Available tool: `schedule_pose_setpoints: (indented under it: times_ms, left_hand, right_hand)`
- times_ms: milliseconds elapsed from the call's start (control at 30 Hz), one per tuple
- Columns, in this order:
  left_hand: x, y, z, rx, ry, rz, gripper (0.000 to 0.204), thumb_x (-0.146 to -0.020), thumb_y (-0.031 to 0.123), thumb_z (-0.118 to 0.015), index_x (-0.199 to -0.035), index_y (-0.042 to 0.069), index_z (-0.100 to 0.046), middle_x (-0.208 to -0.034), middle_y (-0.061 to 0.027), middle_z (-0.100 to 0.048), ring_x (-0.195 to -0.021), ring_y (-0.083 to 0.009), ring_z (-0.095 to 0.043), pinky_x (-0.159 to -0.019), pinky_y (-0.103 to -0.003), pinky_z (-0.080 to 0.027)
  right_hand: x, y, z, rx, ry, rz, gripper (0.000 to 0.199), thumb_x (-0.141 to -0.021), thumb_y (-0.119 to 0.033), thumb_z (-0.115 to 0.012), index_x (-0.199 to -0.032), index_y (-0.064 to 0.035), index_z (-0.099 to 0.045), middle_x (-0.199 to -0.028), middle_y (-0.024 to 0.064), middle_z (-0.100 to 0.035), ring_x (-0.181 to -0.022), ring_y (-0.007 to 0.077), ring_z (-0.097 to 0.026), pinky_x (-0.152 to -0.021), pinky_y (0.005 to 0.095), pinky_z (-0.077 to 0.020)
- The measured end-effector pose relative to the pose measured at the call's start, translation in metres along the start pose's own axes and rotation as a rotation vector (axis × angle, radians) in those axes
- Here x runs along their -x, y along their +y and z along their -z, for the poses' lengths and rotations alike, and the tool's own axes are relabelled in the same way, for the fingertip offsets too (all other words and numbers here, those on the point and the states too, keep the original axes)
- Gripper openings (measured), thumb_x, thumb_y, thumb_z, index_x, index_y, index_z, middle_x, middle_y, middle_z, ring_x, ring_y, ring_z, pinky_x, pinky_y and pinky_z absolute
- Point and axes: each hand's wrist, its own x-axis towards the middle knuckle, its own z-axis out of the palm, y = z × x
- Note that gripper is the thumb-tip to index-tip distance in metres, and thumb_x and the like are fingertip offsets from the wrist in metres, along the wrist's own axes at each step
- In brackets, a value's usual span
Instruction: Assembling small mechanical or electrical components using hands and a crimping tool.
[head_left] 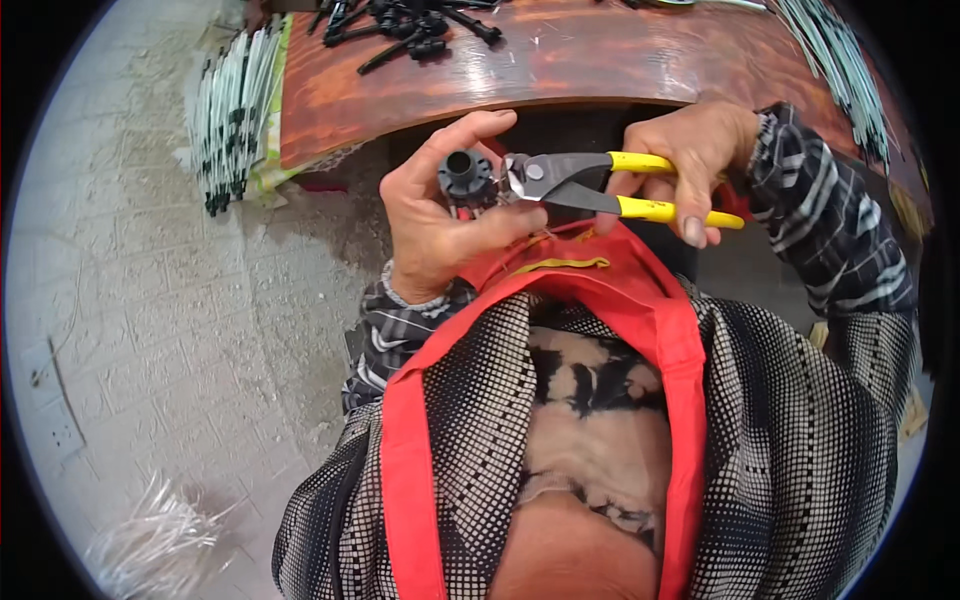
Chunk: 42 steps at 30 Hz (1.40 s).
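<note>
My left hand (424, 215) is closed round a dark, round plastic fitting (466, 176) with a hole in its end and a notched rim. Its index finger sticks out past the fitting, and the thumb lies below it. My right hand (693, 150) grips yellow-handled end-cutting pliers (573, 182), its fingers around both handles, which stand apart. The metal jaws point left and meet the right side of the fitting, beside my left thumb. What lies between the jaws is too small to make out.
Ahead is the curved edge of a reddish-brown wooden table (590, 60), with several black plastic parts (405, 28) piled on it. Bundles of pale thin rods lie at the left (238, 120) and right (838, 75). A red apron (610, 275) hangs below my hands. Clear strips (165, 540) lie on the floor.
</note>
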Motion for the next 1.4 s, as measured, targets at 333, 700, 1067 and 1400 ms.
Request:
schedule_pose_setpoints:
  times_ms: [333,700,1067,1400]
  left_hand:
    - [-0.004,-0.001,0.006,0.136,-0.032,-0.023,0.053,-0.059,0.002,-0.086,-0.109,-0.001,-0.067,-0.089,-0.001,-0.064,-0.08,-0.007,-0.058,-0.072,-0.021,-0.047]
    - [-0.003,-0.004,0.004,0.199,0.016,0.086,0.057,-0.059,0.005,-0.087,-0.111,-0.002,-0.065,-0.093,-0.0024,-0.064,-0.08,-0.0092,-0.059,-0.073,-0.023,-0.047]
    - [-0.005,0.002,0.0,0.091,-0.043,-0.008,0.056,-0.06,0.012,-0.09,-0.109,-0.002,-0.067,-0.086,-0.0012,-0.062,-0.076,-0.0075,-0.056,-0.07,-0.021,-0.045]
    - [-0.01,-0.005,0.0,0.208,0.125,0.135,0.056,-0.06,0.014,-0.091,-0.108,-0.001,-0.068,-0.084,0.0006,-0.061,-0.076,-0.0066,-0.055,-0.07,-0.02,-0.044]
  right_hand:
    - [0.029,-0.02,-0.037,0.717,0.532,0.419,0.076,-0.062,-0.005,-0.078,-0.131,0.0032,-0.046,-0.077,0.0074,-0.062,-0.056,0.0169,-0.059,-0.048,0.0278,-0.0463]
    - [0.022,-0.011,-0.087,1.727,1.508,0.363,0.066,-0.062,-0.001,-0.066,-0.126,-0.0028,-0.05,-0.099,0.0116,-0.056,-0.09,0.0329,-0.054,-0.079,0.0379,-0.0448]
    - [0.027,-0.032,-0.053,0.758,0.681,0.094,0.067,-0.069,-0.01,-0.074,-0.129,-0.0016,-0.046,-0.087,0.0136,-0.058,-0.081,0.0261,-0.059,-0.069,0.0383,-0.0468]
    - [0.021,-0.018,-0.074,1.732,1.453,0.466,0.064,-0.075,-0.003,-0.067,-0.134,0.0002,-0.042,-0.085,0.0158,-0.058,-0.077,0.0282,-0.061,-0.068,0.04,-0.0482]
